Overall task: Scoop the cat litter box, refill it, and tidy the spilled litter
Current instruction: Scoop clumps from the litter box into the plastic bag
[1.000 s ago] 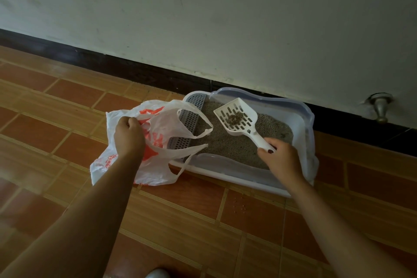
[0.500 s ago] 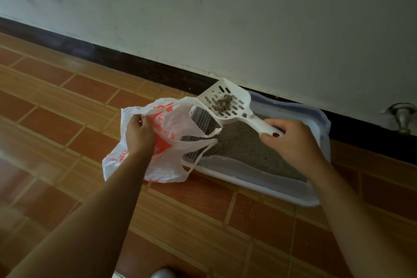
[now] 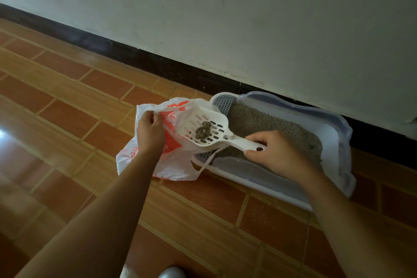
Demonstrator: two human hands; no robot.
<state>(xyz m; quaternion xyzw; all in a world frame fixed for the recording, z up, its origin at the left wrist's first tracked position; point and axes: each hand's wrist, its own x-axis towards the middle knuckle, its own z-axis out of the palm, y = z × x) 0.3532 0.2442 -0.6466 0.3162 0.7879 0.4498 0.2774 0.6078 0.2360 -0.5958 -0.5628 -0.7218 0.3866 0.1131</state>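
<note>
Our left hand (image 3: 151, 130) grips the rim of the white-and-red plastic bag (image 3: 173, 165), fingers curled round it, on the tiled floor (image 3: 67, 142) just beside the litter box (image 3: 334, 133). Our right hand (image 3: 279, 153) has its fingers clasped on the handle of the slotted scoop (image 3: 225, 136), which hovers over the bag's mouth carrying a clump (image 3: 203, 130)

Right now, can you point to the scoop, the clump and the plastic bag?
scoop (image 3: 239, 142), head view, on its white handle.
clump (image 3: 203, 132), head view, middle of the lump in the scoop.
plastic bag (image 3: 176, 167), head view, on its lower white side.
</note>
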